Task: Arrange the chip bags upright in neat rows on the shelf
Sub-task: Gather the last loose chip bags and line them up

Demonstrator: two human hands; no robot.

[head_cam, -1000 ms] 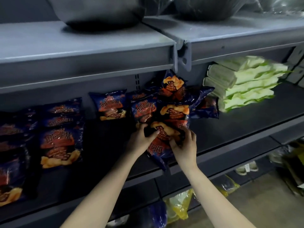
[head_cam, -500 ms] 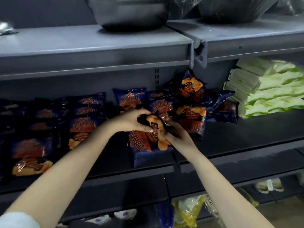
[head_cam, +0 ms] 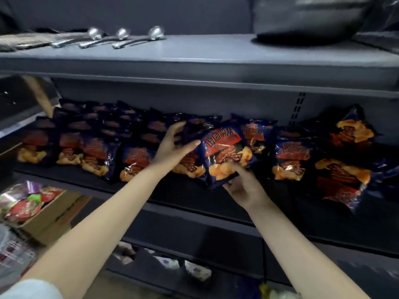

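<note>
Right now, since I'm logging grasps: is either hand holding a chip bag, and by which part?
The right hand grips a chip bag by its lower edge. The left hand is open beside it, holding nothing.

A pale sleeve (head_cam: 29, 289) shows at the lower left of the frame. The left hand (head_cam: 172, 146) and right hand (head_cam: 245, 187) are bare, forearms (head_cam: 97, 223) too.

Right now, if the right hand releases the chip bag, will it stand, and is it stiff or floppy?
The chip bag is probably light and puffy: the right hand holds it by the bottom edge alone and it does not fold. Its glossy film looks slippery. Released, it may tip: it leans, with only the open left hand beside it.
</note>
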